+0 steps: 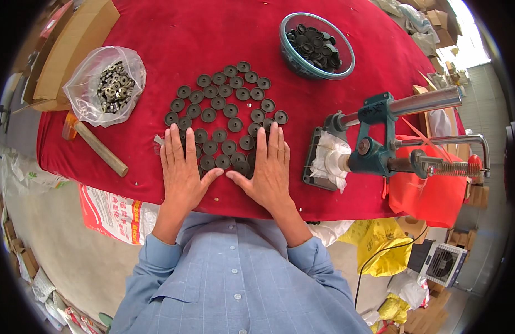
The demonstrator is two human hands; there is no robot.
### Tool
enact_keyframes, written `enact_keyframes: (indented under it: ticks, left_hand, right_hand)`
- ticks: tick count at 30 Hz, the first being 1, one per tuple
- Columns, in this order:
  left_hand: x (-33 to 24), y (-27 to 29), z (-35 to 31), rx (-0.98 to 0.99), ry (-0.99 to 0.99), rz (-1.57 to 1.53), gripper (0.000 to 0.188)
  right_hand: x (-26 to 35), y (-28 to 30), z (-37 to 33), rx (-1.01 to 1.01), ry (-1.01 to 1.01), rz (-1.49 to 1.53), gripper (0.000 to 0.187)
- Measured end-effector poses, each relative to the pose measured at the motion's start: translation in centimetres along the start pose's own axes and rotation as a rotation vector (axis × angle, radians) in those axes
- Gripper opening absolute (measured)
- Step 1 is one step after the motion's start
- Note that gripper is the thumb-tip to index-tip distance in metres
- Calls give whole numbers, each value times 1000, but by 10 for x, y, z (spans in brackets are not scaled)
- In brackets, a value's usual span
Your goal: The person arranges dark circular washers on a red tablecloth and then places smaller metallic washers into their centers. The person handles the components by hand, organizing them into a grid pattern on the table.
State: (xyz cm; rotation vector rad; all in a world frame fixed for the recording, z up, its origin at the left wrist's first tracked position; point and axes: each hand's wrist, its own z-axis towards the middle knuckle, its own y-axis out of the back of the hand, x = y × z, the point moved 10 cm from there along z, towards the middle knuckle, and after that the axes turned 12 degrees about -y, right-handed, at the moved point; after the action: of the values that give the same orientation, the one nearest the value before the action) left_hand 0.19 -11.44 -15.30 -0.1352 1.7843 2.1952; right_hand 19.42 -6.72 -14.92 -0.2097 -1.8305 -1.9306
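Many round black plastic caps (218,102) with small centre holes lie spread in one layer on the red cloth. My left hand (181,170) rests flat at their left side, fingers stretched forward and thumb turned inward. Mirroring it, my right hand (268,170) lies along their right side, also flat with fingers stretched. The caps nearest me sit between the two palms, and some are partly hidden under the fingers. Neither hand grips anything.
A clear bag of small metal bearings (114,86) and a hammer (96,142) lie left, beside a cardboard box (79,50). A bowl of black parts (317,47) stands far right. A green hand press (374,133) with a cloth-wrapped base occupies the right side of the red-covered table (174,33).
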Motion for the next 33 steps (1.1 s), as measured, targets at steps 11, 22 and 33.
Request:
enact_keyframes:
  ticks: [11,22,33]
  left_hand:
    - [6,14,25,-49,-53,33,95]
    - [-31,0,-9,53,-204,-123,83]
    - [15,36,-12,-208,-46,-172,69]
  right_hand:
    - [20,19,37,-169,115,77,105]
    - [42,18,13,-214,251,187,37]
    - [-65,54,56,-372,-189,196,38]
